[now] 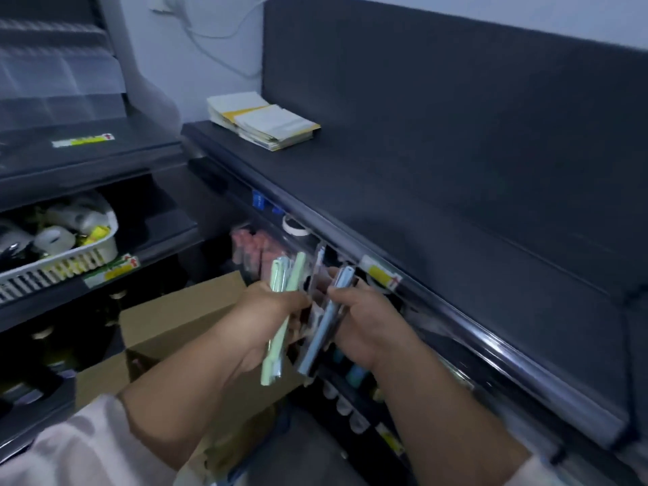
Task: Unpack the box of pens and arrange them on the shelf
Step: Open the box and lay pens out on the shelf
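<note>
My left hand (270,310) grips a bundle of pale green pens (280,292) in clear wrappers. My right hand (364,317) holds several light blue pens (326,327) in a clear packet. The two bundles touch between my hands, just in front of the dark shelf (438,212). Below my arms stands an open brown cardboard box (182,317). Under the shelf's front rail, pink pens (250,247) and other coloured pens (354,371) sit in the lower display.
A stack of white and yellow paper packets (263,121) lies on the shelf top at the back. To the left, a white plastic basket (66,261) with assorted items sits on another shelf. Yellow price labels (380,273) mark the rail.
</note>
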A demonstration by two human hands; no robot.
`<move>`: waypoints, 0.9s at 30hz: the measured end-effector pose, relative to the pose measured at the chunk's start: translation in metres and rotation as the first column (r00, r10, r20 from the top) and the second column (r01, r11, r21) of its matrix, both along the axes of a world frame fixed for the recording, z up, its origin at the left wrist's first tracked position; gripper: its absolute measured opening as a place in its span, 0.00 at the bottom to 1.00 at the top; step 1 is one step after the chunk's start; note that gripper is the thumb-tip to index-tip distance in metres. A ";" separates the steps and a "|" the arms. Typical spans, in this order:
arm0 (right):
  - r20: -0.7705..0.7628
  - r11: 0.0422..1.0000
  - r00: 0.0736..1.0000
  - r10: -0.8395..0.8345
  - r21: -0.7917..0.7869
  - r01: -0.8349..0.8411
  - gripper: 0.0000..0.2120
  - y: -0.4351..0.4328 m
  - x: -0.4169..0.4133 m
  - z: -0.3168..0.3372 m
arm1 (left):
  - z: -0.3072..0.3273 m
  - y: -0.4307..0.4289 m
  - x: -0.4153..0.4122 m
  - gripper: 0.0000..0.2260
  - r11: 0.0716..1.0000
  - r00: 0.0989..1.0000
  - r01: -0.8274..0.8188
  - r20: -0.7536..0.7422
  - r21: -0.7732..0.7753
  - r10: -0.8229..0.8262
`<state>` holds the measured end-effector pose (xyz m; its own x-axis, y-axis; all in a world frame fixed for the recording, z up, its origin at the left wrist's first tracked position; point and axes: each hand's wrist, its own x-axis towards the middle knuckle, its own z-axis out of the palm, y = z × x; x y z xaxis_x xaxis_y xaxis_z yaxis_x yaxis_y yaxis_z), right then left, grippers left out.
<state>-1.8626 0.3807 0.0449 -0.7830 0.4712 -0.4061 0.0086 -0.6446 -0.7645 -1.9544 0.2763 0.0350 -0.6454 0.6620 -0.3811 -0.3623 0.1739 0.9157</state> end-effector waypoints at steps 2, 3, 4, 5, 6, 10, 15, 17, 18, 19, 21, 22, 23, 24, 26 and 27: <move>0.046 0.992 0.991 -0.125 0.014 0.125 0.10 -0.003 0.028 0.006 | 0.008 0.005 0.016 0.03 1.000 0.999 0.024 0.035 0.016 -0.025; 0.069 0.984 0.982 -0.178 0.032 0.176 0.08 -0.004 0.045 0.010 | 0.012 0.010 0.027 0.04 0.999 0.998 0.037 0.049 0.029 -0.038; 0.096 0.977 0.973 -0.212 0.053 0.208 0.07 -0.005 0.057 0.012 | 0.015 0.014 0.035 0.05 0.998 0.998 0.040 0.056 0.040 -0.042; 0.127 0.970 0.963 -0.238 0.076 0.230 0.06 -0.006 0.069 0.014 | 0.018 0.018 0.044 0.07 0.998 0.997 0.047 0.062 0.051 -0.050; 0.157 0.960 0.949 -0.274 0.105 0.260 0.06 -0.007 0.084 0.016 | 0.021 0.023 0.056 0.08 0.996 0.995 0.069 0.067 0.059 -0.073; 0.225 0.920 0.900 -0.374 0.208 0.331 0.05 -0.010 0.148 0.026 | 0.038 0.038 0.114 0.04 0.980 0.981 0.158 0.091 0.119 -0.169; 0.176 0.887 0.878 -0.444 0.222 0.404 0.11 -0.017 0.241 0.031 | 0.052 0.055 0.208 0.04 0.936 0.937 0.314 0.108 0.157 -0.332; 0.157 0.878 0.872 -0.464 0.210 0.430 0.08 -0.020 0.282 0.033 | 0.055 0.060 0.252 0.06 0.915 0.912 0.368 0.129 0.164 -0.390; 0.153 0.870 0.865 -0.478 0.219 0.442 0.06 -0.022 0.304 0.033 | 0.055 0.061 0.275 0.06 0.903 0.895 0.397 0.148 0.162 -0.420; 0.151 0.859 0.855 -0.496 0.227 0.458 0.06 -0.023 0.326 0.035 | 0.055 0.062 0.296 0.06 0.893 0.879 0.423 0.168 0.155 -0.446; 0.150 0.831 0.826 -0.543 0.240 0.502 0.04 -0.026 0.371 0.038 | 0.055 0.063 0.338 0.06 0.870 0.851 0.473 0.185 0.138 -0.491; 0.148 0.817 0.812 -0.565 0.237 0.526 0.04 -0.027 0.393 0.040 | 0.055 0.063 0.359 0.07 0.856 0.840 0.500 0.169 0.131 -0.516; 0.146 0.801 0.794 -0.590 0.233 0.552 0.05 -0.028 0.415 0.041 | 0.055 0.063 0.380 0.07 0.843 0.831 0.525 0.140 0.120 -0.538; 0.148 0.781 0.773 -0.617 0.236 0.578 0.05 -0.029 0.437 0.043 | 0.057 0.063 0.401 0.07 0.833 0.827 0.543 0.106 0.109 -0.553; 0.159 0.741 0.730 -0.664 0.269 0.616 0.04 -0.030 0.481 0.046 | 0.058 0.065 0.437 0.07 0.819 0.819 0.563 0.056 0.108 -0.571; 0.169 0.724 0.711 -0.682 0.290 0.626 0.04 -0.030 0.502 0.047 | 0.059 0.066 0.453 0.07 0.812 0.812 0.573 0.057 0.112 -0.581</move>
